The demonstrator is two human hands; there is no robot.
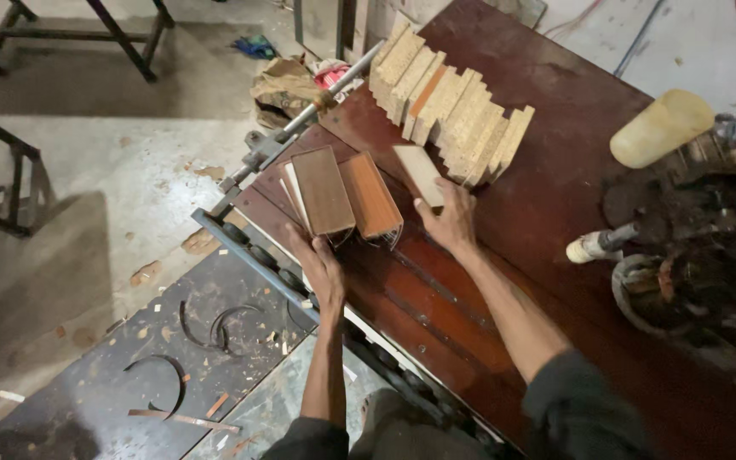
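Observation:
My left hand [320, 264] grips the near end of a dark brown laminated board piece [322, 189] that lies on the reddish-brown workbench [555, 179]. Beside it lies an orange-brown laminated piece [370, 194] with loose edge strip hanging at its near end. My right hand [449, 219] holds a small pale board piece [420, 173] by its near end. Just beyond stands a row of several raw particle-board blocks [449, 106], set on edge.
A metal rail with rollers [253, 251] runs along the bench's left edge. A pale yellow plastic bottle [662, 128] and a dark, grimy machine [700, 247] sit at right. Curled edge-band strips [215, 328] litter the dark floor panel. Black metal frames [10, 170] stand at left.

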